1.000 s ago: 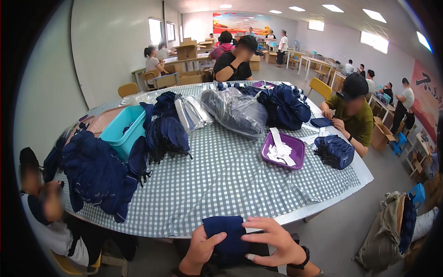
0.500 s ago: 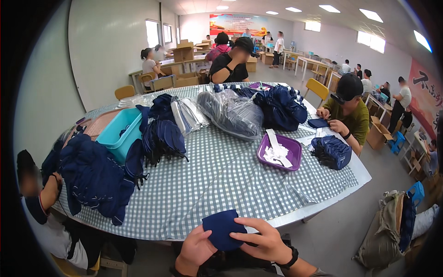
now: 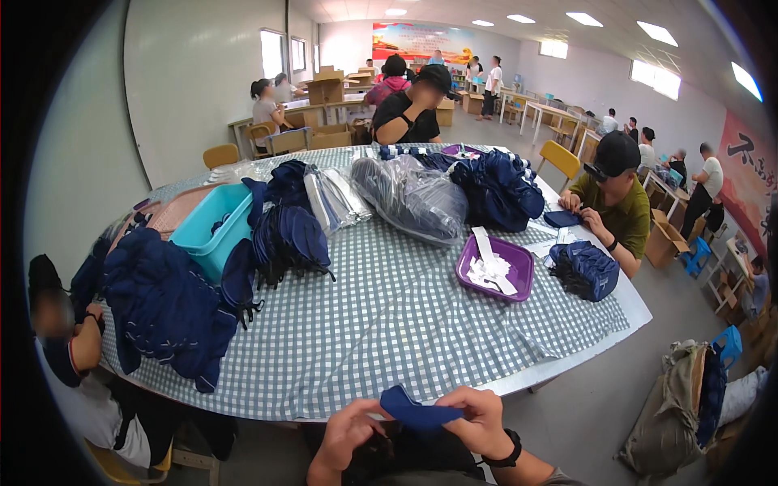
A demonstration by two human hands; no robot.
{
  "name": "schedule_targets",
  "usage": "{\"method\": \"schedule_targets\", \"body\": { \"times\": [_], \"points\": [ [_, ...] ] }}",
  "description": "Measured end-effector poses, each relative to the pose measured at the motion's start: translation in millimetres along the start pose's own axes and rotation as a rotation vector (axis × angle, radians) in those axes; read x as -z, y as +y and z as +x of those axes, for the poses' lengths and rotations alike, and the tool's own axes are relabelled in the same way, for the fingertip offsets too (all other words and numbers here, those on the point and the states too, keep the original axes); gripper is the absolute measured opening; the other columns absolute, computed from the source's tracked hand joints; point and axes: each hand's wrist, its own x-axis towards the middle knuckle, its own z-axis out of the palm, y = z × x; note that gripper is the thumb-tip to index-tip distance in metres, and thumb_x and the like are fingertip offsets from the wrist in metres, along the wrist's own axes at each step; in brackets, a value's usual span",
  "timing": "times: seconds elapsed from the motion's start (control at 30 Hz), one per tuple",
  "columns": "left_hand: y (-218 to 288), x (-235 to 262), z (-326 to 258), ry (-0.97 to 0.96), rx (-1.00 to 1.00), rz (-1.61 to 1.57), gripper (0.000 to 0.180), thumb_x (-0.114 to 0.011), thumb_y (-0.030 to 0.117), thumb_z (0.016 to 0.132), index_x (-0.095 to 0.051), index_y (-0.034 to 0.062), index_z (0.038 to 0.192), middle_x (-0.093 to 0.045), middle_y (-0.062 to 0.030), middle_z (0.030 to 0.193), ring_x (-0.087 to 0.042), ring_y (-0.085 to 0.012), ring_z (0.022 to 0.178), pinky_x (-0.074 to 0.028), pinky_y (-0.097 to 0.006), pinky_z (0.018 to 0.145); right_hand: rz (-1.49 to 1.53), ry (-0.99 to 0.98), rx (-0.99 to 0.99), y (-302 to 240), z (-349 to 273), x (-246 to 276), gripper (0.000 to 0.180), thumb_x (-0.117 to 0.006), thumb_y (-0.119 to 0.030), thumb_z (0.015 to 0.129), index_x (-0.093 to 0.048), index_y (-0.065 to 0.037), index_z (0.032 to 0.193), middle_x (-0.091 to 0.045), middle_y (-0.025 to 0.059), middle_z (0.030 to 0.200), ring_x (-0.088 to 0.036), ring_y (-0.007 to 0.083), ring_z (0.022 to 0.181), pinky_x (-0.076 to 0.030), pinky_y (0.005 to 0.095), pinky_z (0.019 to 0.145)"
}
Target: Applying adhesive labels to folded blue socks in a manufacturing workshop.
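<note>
- Small dark blue piece of soft-looking cloth is at the bottom middle of the frame, up between the two hands. It is bent, so its middle dips down like a little boat.
- Right hand pinches the right end of the cloth between the thumb and the bent fingers. A black band goes around that wrist.
- Left hand has bent fingers, and they touch the left end. I cannot tell if they squeeze it tight.
- It should be light and floppy, I think — easy to fold, and not likely to break. It does not look very slippery. Good places to hold are the two ends, with a soft pinch; one end held alone might let the other flop.
- Just past the hands is a table cover with green-grey and white checks.
- On it, right of the middle, sits a purple plastic tray with white paper slips in it.
- At the left are a big dark blue heap of cloth and a bright turquoise plastic tub — both well apart from the hands.
</note>
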Motion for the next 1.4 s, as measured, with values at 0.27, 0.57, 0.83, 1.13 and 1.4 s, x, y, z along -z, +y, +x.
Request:
{"method": "schedule_targets", "body": {
  "times": [0.27, 0.57, 0.83, 1.13, 1.4],
  "points": [
    [22, -16, 4, -0.125, -0.114, 0.299, 0.055, -0.08, 0.011, 0.076, -0.061, -0.0031, 0.125, -0.066, -0.0158, 0.121, -0.052, -0.0264, 0.128, -0.043, -0.042, 0.104, 0.263, -0.238, -0.214, -1, 11, -16, 0.015, -0.063, -0.014, 0.096, -0.065, 0.0, 0.098, -0.063, -0.0004, 0.077, -0.051, 0.0027, 0.065, -0.039, 0.0207, 0.056],
    [16, -26, -6, -0.088, 0.361, 0.159, 0.027, -0.071, 0.012, 0.09, -0.069, -0.0064, 0.11, -0.073, -0.009, 0.096, -0.067, -0.012, 0.088, -0.052, -0.026, 0.081, 0.238, -0.039, -0.338, -3, 17, -16, 0.022, -0.064, -0.019, 0.096, -0.068, 0.003, 0.098, -0.064, 0.0012, 0.077, -0.056, 0.006, 0.07, -0.045, 0.0218, 0.064],
    [12, -20, -5, -0.421, 0.557, 0.352, 0.031, -0.075, 0.015, 0.087, -0.069, -0.0069, 0.107, -0.073, -0.0101, 0.096, -0.066, -0.013, 0.091, -0.051, -0.026, 0.084, 0.473, 0.245, -0.417, 13, 8, -1, 0.029, -0.058, -0.019, 0.1, -0.069, 0.007, 0.102, -0.071, 0.0049, 0.086, -0.062, 0.008, 0.074, -0.049, 0.0214, 0.068],
    [8, 33, -35, -0.028, 0.101, -0.34, 0.035, -0.077, 0.005, 0.075, -0.066, -0.0167, 0.1, -0.072, -0.0219, 0.101, -0.071, -0.0265, 0.09, -0.056, -0.036, 0.085, 0.384, 0.249, -0.514, 27, 7, 20, 0.031, -0.055, -0.021, 0.101, -0.067, 0.006, 0.094, -0.068, 0.0069, 0.08, -0.065, 0.0129, 0.067, -0.056, 0.0258, 0.063],
    [54, 10, 4, 0.51, -0.125, -0.15, 0.041, -0.06, -0.009, 0.081, -0.058, -0.018, 0.12, -0.069, -0.0231, 0.102, -0.07, -0.0216, 0.087, -0.057, -0.029, 0.081, 0.287, 0.166, -0.545, 25, 30, 18, 0.03, -0.052, -0.022, 0.1, -0.062, 0.005, 0.089, -0.062, 0.005, 0.069, -0.069, 0.0197, 0.062, -0.058, 0.0288, 0.054]
  ]
}}
